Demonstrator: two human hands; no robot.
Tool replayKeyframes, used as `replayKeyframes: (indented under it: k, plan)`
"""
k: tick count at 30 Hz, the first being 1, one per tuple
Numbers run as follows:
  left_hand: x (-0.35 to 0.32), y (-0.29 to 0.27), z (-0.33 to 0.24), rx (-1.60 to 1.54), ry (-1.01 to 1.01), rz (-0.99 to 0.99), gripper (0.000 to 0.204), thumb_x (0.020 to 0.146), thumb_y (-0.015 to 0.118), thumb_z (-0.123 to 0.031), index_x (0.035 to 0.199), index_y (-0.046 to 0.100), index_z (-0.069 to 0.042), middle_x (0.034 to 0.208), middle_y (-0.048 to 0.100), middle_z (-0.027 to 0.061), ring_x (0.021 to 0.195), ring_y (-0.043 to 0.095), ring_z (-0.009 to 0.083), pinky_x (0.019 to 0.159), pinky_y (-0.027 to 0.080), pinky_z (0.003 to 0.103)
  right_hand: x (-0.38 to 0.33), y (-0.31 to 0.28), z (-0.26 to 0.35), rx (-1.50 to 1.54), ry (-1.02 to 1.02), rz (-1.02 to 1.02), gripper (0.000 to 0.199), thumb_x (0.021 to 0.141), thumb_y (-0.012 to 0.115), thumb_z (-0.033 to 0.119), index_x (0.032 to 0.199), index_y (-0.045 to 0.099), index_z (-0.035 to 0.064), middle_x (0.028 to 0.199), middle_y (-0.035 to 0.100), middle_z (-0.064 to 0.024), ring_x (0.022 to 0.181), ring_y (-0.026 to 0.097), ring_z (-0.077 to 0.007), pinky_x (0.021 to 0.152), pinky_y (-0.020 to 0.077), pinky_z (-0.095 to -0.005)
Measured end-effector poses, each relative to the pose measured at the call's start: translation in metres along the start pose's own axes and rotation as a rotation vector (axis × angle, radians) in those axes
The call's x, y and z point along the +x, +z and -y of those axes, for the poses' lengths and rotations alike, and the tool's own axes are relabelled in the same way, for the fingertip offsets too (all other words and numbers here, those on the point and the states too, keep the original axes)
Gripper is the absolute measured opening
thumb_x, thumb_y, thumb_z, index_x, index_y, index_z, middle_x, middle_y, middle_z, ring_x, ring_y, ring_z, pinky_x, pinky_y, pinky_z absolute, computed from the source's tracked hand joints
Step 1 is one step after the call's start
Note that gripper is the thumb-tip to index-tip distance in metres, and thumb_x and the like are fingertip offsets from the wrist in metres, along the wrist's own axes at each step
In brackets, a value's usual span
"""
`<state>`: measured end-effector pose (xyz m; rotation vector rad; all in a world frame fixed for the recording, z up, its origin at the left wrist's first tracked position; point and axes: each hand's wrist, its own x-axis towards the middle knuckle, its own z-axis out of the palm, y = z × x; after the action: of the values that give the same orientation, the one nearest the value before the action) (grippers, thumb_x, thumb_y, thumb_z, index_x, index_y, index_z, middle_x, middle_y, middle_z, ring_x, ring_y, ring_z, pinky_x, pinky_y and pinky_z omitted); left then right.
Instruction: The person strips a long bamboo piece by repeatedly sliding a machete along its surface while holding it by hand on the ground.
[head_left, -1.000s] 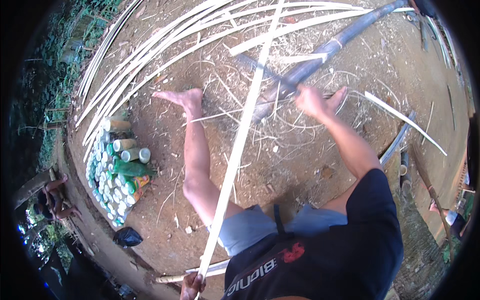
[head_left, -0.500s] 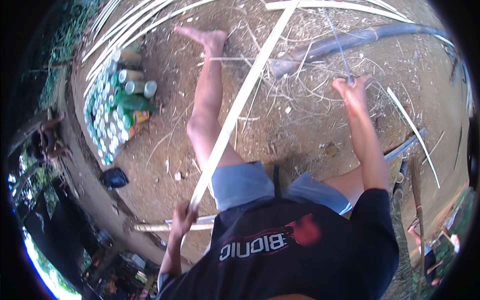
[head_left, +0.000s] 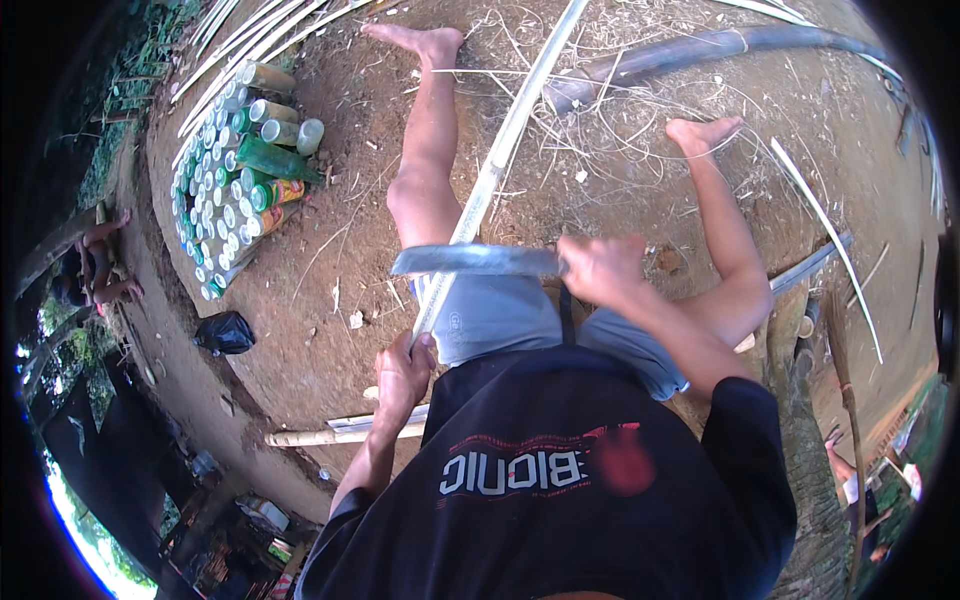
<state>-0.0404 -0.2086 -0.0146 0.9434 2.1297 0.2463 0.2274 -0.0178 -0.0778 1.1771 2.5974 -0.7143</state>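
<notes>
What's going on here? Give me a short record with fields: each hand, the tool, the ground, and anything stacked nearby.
left hand: left hand grips the near end of a long pale split bamboo strip
right hand: right hand holds the handle of a broad grey metal blade
tool position: blade lies crosswise over the strip, above the knees
ground: bare brown dirt with dry fibres
nearby: rows of green and clear bottles laid on their sides at left
</notes>
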Motion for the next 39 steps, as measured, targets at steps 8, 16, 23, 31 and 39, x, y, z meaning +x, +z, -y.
replayKeyframes:
  k: [8, 16, 23, 31, 39]
  plan:
    - [-0.020, -0.001, -0.002, -0.048, -0.003, 0.020, 0.030, 0.096, 0.056, -0.026, 0.082, 0.064, 0.000, 0.056, 0.059, 0.0141, 0.051, 0.061, 0.0254, 0.054, 0.046, 0.040, 0.008, -0.011, -0.030, -0.002, -0.055, -0.027, 0.020, 0.082, 0.060, 0.014, 0.100, 0.065, 0.0074, 0.057, 0.061, -0.0099, 0.048, 0.062, -0.0235, 0.041, 0.0472, -0.0409]
    - [-0.041, -0.005, -0.001, -0.070, -0.042, 0.074, 0.032, 0.098, 0.055, -0.026, 0.079, 0.061, 0.000, 0.056, 0.057, 0.0095, 0.050, 0.056, 0.0189, 0.053, 0.045, 0.036, 0.012, -0.020, -0.066, 0.117, 0.104, 0.080, 0.022, 0.089, 0.058, 0.016, 0.108, 0.065, 0.0088, 0.070, 0.069, -0.0116, 0.058, 0.068, -0.0245, 0.052, 0.0532, -0.0445]
    - [-0.039, -0.009, -0.003, -0.037, -0.061, 0.080, 0.032, 0.098, 0.054, -0.026, 0.078, 0.061, -0.002, 0.056, 0.056, 0.0040, 0.052, 0.052, 0.0114, 0.050, 0.042, 0.031, 0.035, -0.026, -0.096, 0.281, 0.230, 0.014, 0.020, 0.086, 0.058, 0.016, 0.102, 0.066, 0.0068, 0.068, 0.068, -0.0163, 0.060, 0.068, -0.0304, 0.057, 0.0546, -0.0465]
    - [-0.047, -0.016, 0.013, -0.023, -0.100, 0.107, 0.030, 0.097, 0.056, -0.022, 0.076, 0.060, -0.001, 0.056, 0.057, 0.0065, 0.051, 0.055, 0.0135, 0.050, 0.044, 0.033, 0.055, -0.019, -0.132, 0.246, 0.241, -0.210, 0.016, 0.085, 0.059, 0.012, 0.097, 0.064, 0.0031, 0.059, 0.063, -0.0096, 0.049, 0.062, -0.0246, 0.047, 0.0514, -0.0436]
    - [-0.059, -0.028, 0.018, -0.029, -0.115, 0.150, 0.036, 0.097, 0.054, -0.030, 0.076, 0.061, -0.001, 0.055, 0.056, 0.0062, 0.052, 0.056, 0.0133, 0.050, 0.044, 0.032, 0.117, -0.069, -0.184, 0.337, 0.514, -0.083, 0.032, 0.087, 0.056, 0.013, 0.116, 0.062, 0.0019, 0.057, 0.059, -0.0046, 0.048, 0.057, -0.0142, 0.038, 0.0425, -0.0267]
